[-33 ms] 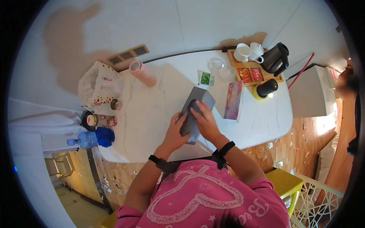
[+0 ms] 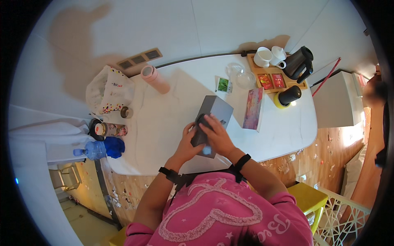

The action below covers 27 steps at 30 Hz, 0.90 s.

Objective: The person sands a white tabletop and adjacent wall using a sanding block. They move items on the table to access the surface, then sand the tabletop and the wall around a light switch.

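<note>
Both my hands are on a grey rectangular box [image 2: 216, 107] over the near middle of the white table [image 2: 160, 135]. My left hand [image 2: 188, 144] grips its left side near the lower end, fingers bent against it. Across the upper face lies my right hand [image 2: 218, 137], its fingers curled over the box near a dark patch. Whether that patch is a separate black object or part of the box, I cannot tell. A small dark mark shows on the box's right face. A pale shiny spot lies at the near end, between the hands.
A pink bottle [image 2: 155, 79], white bag [image 2: 111, 92], patterned tumbler [image 2: 111, 130] and blue water bottle [image 2: 95, 150] stand left. Toward the right are a colourful box [image 2: 252, 108], glass ashtray [image 2: 245, 78], wooden tray [image 2: 269, 91] with white cups, dark kettle [image 2: 298, 63] and black-and-yellow container [image 2: 289, 95].
The grey box has turned in my hands, so more of its right face and the dark mark show. My fingers have shifted slightly toward me along it.
</note>
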{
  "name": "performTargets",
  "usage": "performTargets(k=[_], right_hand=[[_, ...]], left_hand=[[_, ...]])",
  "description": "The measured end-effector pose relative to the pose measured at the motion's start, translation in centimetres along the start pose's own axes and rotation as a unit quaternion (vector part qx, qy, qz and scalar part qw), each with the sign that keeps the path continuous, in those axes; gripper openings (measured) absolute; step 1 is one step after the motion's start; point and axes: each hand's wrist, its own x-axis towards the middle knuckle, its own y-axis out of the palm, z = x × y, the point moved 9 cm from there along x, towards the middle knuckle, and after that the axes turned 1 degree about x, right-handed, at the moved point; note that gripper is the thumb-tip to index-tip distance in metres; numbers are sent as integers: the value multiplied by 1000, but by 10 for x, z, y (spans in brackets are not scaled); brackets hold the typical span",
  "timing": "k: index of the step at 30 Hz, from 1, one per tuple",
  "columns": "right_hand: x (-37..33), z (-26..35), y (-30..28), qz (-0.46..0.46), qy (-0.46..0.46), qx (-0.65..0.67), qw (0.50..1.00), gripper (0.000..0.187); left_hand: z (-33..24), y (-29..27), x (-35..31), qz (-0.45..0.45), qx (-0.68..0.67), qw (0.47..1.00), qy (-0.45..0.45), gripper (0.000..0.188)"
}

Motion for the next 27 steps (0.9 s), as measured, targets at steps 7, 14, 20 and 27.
performTargets(k=[7,14,20,27], right_hand=[[26,-32,35,52,25,-126,990,53],[20,-29,63,124,16,-132,983,46],[11,-15,72,191,-45,-132,972,45],[51,-54,42,59,37,-222,973,46]], left_hand=[[55,-15,-7,-1,-35,999,-23,70],[76,-15,-16,-40,-17,997,-56,67],[52,-16,-18,-76,126,989,-24,60],[23,8,-12,-31,237,969,65,55]])
